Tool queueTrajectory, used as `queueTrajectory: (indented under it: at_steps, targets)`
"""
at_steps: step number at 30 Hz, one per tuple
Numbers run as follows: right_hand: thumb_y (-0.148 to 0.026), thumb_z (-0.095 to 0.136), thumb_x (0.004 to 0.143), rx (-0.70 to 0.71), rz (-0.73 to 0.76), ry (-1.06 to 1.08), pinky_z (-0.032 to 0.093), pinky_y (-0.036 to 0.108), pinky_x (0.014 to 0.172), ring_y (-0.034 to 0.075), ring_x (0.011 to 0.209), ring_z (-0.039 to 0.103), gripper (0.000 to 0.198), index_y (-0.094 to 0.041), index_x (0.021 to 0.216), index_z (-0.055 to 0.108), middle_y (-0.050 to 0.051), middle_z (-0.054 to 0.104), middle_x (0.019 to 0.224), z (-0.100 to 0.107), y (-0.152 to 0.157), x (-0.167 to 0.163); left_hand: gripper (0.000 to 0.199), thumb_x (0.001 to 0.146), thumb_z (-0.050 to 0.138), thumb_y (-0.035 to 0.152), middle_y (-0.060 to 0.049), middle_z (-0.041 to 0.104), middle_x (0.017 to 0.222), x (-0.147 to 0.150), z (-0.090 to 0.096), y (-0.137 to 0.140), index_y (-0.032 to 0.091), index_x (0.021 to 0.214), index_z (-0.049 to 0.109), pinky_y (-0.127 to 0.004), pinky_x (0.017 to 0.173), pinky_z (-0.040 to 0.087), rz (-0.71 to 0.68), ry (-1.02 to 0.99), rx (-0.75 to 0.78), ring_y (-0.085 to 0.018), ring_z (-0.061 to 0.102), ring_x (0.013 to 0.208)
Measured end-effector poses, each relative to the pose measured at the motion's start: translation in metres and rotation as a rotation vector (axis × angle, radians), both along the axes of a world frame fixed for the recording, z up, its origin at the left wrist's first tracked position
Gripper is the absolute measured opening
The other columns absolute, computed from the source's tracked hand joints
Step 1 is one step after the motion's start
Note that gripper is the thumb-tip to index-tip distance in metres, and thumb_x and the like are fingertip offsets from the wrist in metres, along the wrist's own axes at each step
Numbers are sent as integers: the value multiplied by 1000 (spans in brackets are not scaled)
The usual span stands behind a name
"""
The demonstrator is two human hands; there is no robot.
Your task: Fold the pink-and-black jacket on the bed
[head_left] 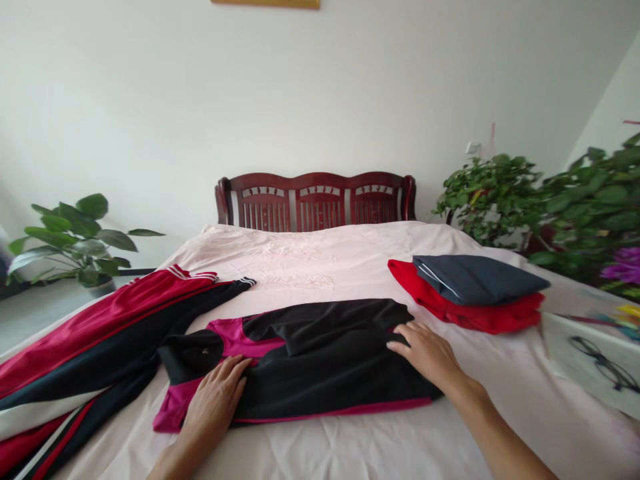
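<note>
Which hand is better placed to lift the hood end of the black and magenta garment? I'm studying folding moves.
Probably the left hand: it lies flat on the garment right beside the hood, while the right hand rests at the far end.

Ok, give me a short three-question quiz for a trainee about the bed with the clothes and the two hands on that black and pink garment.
1. True or false: both hands lie flat on the black and magenta garment.
2. Which folded piece sits on top of the pile at the right of the bed? A) red B) dark grey C) white
3. What lies on the white sheet at the far right edge?

Key
1. True: the left hand presses its magenta end, the right hand its black end.
2. B: the dark grey piece rests on the red piece.
3. A pair of glasses.
</note>
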State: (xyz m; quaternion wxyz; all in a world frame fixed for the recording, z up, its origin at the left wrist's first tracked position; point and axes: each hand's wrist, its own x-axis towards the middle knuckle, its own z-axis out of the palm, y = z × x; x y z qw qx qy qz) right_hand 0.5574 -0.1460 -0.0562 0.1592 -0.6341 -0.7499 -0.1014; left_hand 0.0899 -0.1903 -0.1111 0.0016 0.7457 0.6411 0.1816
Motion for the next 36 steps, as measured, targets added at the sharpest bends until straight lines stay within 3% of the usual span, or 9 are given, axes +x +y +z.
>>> queueTrajectory:
  at_steps: [6, 11, 14, 18, 21, 25, 28, 33, 36]
  targets:
    - [-39, 37, 98, -44, -25, 32, 45, 37, 86, 26, 97, 62, 32, -25, 102, 66, 7, 71, 99, -33, 4, 7, 40, 97, 40, 30, -5, 63, 135, -8, -9, 3, 27, 130, 62, -44, 109, 46, -26, -63, 41, -23, 57, 126]
    - [-33, 29, 98, -75, -48, 237, 46, 36, 88, 25, 97, 63, 41, -28, 102, 70, 6, 72, 103, -34, 6, 17, 35, 97, 43, 27, -6, 65, 129, 4, -1, 0, 26, 122, 67, -46, 105, 48, -6, -33, 159, -25, 60, 120]
    - [-34, 32, 97, -68, -57, 219, 45, 36, 88, 25, 97, 62, 39, -28, 99, 70, 6, 72, 101, -32, 6, 14, 36, 96, 45, 21, -5, 62, 135, 30, 17, 2, 30, 123, 67, -48, 111, 41, -150, 64, 290, -26, 52, 130]
    - [-32, 36, 98, -48, -85, 42, 43, 35, 83, 24, 94, 60, 33, -25, 97, 68, 6, 70, 97, -31, 5, 4, 50, 91, 45, 6, -6, 51, 148, 68, 38, 23, 31, 132, 60, -52, 117, 30, -381, 183, 327, -28, 36, 144]
    - [-30, 38, 99, -48, -116, -56, 41, 34, 80, 24, 93, 59, 28, -24, 98, 65, 6, 69, 96, -30, 3, -1, 42, 91, 48, 6, -8, 60, 137, 84, 47, 46, 27, 122, 65, -52, 118, 29, -461, 184, 265, -27, 44, 138]
    - [-28, 38, 100, -45, -151, -82, 40, 32, 77, 24, 96, 60, 26, -24, 97, 63, 6, 69, 97, -28, 1, -6, 25, 91, 48, 13, -4, 72, 100, 92, 61, 69, 24, 103, 67, -43, 104, 43, -349, -2, 145, -21, 65, 101]
    - [-28, 39, 100, -62, -173, -62, 40, 33, 75, 25, 97, 60, 25, -24, 98, 63, 7, 69, 100, -26, 1, -9, 18, 93, 46, 22, -4, 70, 97, 95, 70, 68, 23, 103, 61, -34, 83, 50, -164, -185, 152, -21, 66, 92]
    - [-32, 39, 99, -106, -221, 67, 41, 33, 75, 24, 96, 61, 26, -25, 96, 64, 6, 71, 103, -21, -1, -11, 20, 83, 48, 13, -2, 66, 96, 92, 55, 41, 24, 96, 59, -35, 90, 45, -303, -100, 95, -21, 63, 95]
    - [-41, 32, 100, -173, -262, 249, 44, 34, 75, 24, 95, 65, 36, -26, 94, 64, 5, 72, 103, -18, 1, -5, 22, 80, 48, 11, -3, 64, 98, 89, 34, 27, 24, 96, 58, -35, 90, 44, -257, -43, 54, -22, 61, 96]
